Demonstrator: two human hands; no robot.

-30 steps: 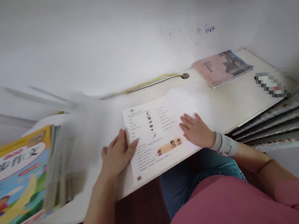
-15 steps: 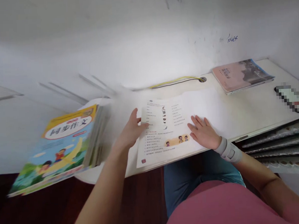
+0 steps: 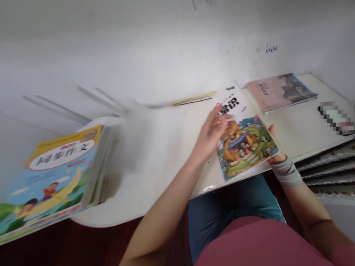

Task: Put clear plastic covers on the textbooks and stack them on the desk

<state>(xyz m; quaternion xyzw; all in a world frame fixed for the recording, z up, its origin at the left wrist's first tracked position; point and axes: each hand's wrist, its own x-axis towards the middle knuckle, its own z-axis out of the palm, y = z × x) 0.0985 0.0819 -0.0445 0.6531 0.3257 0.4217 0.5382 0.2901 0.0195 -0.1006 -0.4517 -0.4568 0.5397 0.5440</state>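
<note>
Here's the booklet (image 3: 245, 143), closed, over the desk (image 3: 158, 165) by its front edge, right of the middle, cover up and tilted. White on top with big black characters; below, a busy cartoon scene in orange, green and blue, a panda by its right side.

The two hands are apart, one at each side. The right hand (image 3: 277, 154) has the booklet by its lower right, thumb up beside the edge, the other fingers hidden underneath. The left hand (image 3: 210, 132) crosses the cover's left edge, fingers bent, blocking some of the title; whether they press down, I can't tell.

Counting up: one booklet, two hands, one wristband (image 3: 286, 173) on the right. Two piles: a pink-topped pile (image 3: 278, 92) at the desk's back edge, towards the right corner, and a tall stack (image 3: 57, 175) at the rounded left end, its sheer number of books lost in blur. One yellow cable (image 3: 193, 98) along the back edge, running out of sight behind the booklet. Near the right end, one object (image 3: 337, 118), pixelated beyond reading.
</note>
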